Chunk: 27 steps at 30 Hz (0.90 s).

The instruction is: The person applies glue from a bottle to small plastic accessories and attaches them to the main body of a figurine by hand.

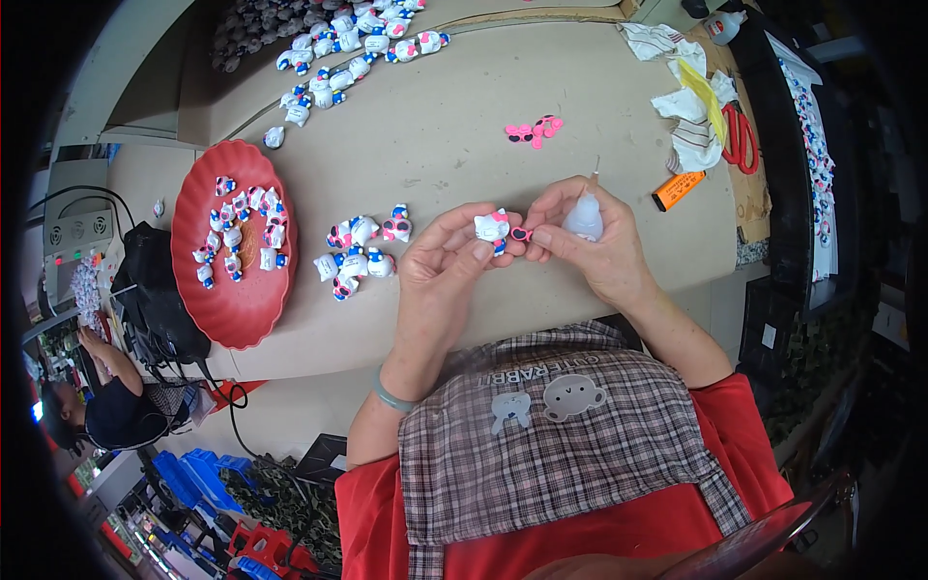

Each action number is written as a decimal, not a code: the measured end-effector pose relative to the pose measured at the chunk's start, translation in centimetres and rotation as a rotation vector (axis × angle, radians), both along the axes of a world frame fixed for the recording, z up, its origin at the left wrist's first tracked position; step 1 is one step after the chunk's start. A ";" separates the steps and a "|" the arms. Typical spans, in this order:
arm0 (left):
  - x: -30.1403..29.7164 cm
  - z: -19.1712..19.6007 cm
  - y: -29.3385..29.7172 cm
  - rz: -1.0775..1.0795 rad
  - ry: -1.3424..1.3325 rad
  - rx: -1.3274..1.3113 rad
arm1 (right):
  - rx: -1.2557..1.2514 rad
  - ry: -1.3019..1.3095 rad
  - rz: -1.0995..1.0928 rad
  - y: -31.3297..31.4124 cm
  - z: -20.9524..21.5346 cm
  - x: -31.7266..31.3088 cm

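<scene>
My left hand (440, 256) is closed on a small white cat figurine (491, 228) with a pink bow and blue body, pinched between thumb and fingers. My right hand (619, 253) pinches tiny pink sunglasses (521, 234) with dark lenses, close beside the figurine; whether they touch is too small to tell. That same hand also keeps a translucent squeeze bottle (584, 218) with a thin needle tip, tip pointing away from me. Left of my hands lies a group of similar figurines (354, 263), several wearing sunglasses. Farther off are loose pink sunglasses (537, 131) in a pile.
A red scalloped tray (188, 280) with several figurines stands at left. More white figurines (333, 87) lie at the far left. Rags (691, 145), red-handled scissors (741, 140) and an orange box (680, 190) are at right. Another person (121, 401) sits at far left.
</scene>
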State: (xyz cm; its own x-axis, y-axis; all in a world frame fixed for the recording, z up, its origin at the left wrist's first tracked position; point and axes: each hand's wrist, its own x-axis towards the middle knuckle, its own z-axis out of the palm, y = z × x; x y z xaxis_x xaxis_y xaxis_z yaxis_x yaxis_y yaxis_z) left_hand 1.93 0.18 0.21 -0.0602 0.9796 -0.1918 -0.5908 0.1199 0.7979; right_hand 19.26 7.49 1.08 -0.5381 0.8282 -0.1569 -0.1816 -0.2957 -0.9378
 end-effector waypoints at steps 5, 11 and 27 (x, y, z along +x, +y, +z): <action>0.0 -0.4 -0.3 0.037 0.186 0.004 | 0.117 -0.046 0.007 0.2 0.8 -0.1; 0.5 -0.3 -0.5 0.036 0.324 0.014 | 0.405 -0.220 -0.046 0.2 0.8 -0.7; 0.8 -0.2 -0.5 0.017 0.694 0.142 | 0.587 -0.452 -0.182 -1.1 0.1 -1.3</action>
State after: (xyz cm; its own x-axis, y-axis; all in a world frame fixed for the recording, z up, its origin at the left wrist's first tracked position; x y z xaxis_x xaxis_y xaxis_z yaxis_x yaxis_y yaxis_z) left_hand 2.77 -0.32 0.05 -0.1374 0.9902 0.0258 0.0592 -0.0178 0.9981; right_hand 17.98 6.35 1.18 -0.3729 0.9133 0.1639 0.2592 0.2722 -0.9267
